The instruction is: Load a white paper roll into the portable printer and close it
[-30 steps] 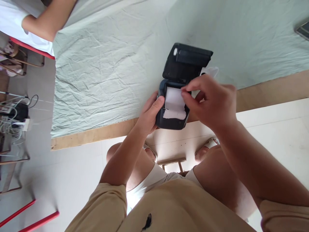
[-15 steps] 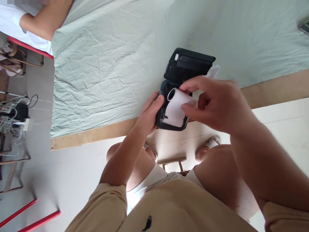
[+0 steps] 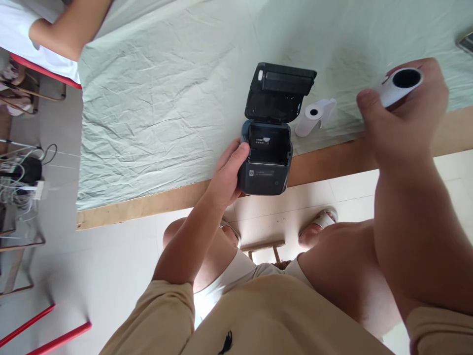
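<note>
My left hand (image 3: 231,170) grips the left side of a black portable receipt printer (image 3: 264,178) near the table's front edge. Its hinged lid (image 3: 281,93) stands flipped up, and the paper bay inside shows no roll. Out to the right, my right hand (image 3: 410,113) is closed around a white paper roll (image 3: 393,91) with a wide dark core, held above the cloth. Between the printer and that hand, a second white paper roll (image 3: 308,123) with a narrow core rests on the table, its loose end sticking out to the right.
A pale green cloth (image 3: 158,108) covers the table, whose bare wooden edge (image 3: 148,204) faces me. At upper left is another person's arm (image 3: 70,34). Tangled cables (image 3: 18,190) lie at far left, and a dark object (image 3: 466,42) sits at the right edge.
The wide-cored paper roll has come out of the printer and moved right with my right hand. The second roll is now uncovered. My left hand still holds the printer.
</note>
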Demonstrator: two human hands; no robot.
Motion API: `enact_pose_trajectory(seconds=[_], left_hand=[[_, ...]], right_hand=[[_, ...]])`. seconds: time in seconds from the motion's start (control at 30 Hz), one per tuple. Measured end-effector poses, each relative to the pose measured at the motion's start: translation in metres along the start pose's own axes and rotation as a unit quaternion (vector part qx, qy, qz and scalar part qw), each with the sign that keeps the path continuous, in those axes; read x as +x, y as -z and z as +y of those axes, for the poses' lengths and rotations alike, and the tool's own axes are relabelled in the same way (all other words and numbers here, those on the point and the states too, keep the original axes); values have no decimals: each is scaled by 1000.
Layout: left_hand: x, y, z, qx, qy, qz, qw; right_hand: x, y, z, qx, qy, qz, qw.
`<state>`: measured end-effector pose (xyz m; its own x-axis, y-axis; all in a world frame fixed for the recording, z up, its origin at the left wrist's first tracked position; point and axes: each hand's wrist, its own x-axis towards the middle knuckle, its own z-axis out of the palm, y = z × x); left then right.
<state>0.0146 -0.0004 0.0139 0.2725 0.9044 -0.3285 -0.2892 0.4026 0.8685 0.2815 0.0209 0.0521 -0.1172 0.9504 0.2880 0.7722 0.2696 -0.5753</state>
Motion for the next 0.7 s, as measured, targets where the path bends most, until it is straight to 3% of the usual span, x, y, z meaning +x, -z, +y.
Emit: enact_pose_trajectory(seconds=[0.17,0.33,0.47,0.6,0.7], left_hand=[[0,2,-1,-5,-2,-6,1000],[-1,2,1,-7,-1,-7,1000],[0,-3,1,6,-10,14,1000],[0,-4,1,-4,-7,21,1000],[-1,-2,0,-5,-5,4,1000]], right_hand=[[-4,-7,20,-20,13,39,999],[-14,-13,35,-45,30,207,977],[-18,-32,15,-35,79,144,986],[-11,-44,4,-52,1,64,997],[-7,-45,8,-61,-60,44,995]])
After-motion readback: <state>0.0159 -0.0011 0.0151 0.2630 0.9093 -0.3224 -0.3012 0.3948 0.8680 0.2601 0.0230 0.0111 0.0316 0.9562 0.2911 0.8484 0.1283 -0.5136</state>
